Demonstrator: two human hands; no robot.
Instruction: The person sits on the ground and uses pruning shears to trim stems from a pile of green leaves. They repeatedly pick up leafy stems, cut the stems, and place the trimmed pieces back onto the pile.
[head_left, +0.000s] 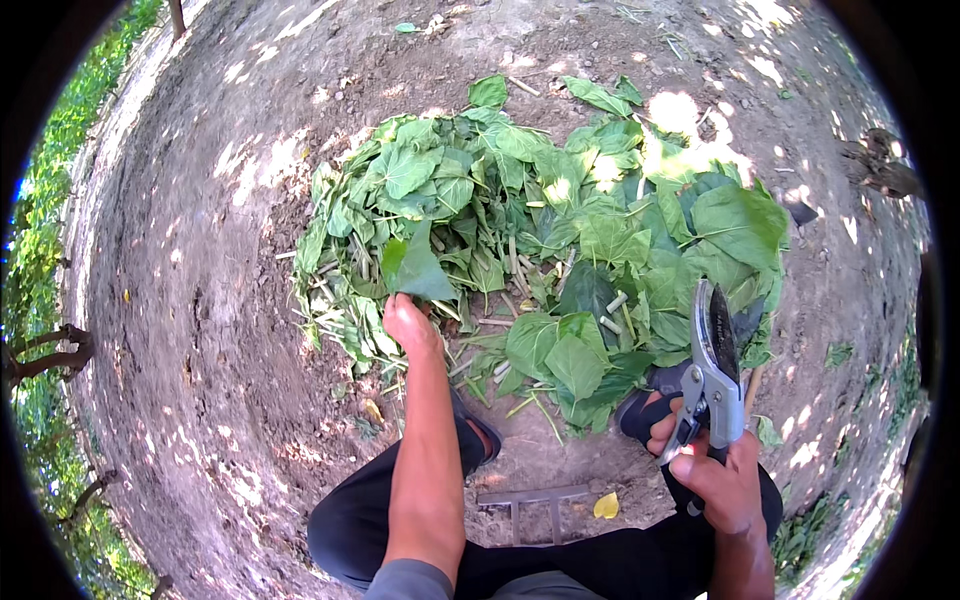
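My left hand (411, 324) pinches a dark green broad leaf (425, 271) near its base, above the left part of a leaf heap. My right hand (720, 480) grips the handles of metal pruning shears (711, 375), whose jaws point away from me, over the heap's right side. The heap of broad green leaves (611, 232) spreads on the ground before me. Wilted leaves (341, 217) lie mostly on its left, larger flat ones on its right. Short cut stem pieces (611, 324) lie among them.
Bare, dry soil (195, 315) surrounds the heap, dappled with sunlight. Between my shoes and seat is a metal bar frame (532, 496), with a yellow leaf (606, 506) beside it. Woody trunks (56, 352) stand at the left edge, another trunk (885, 163) at the right.
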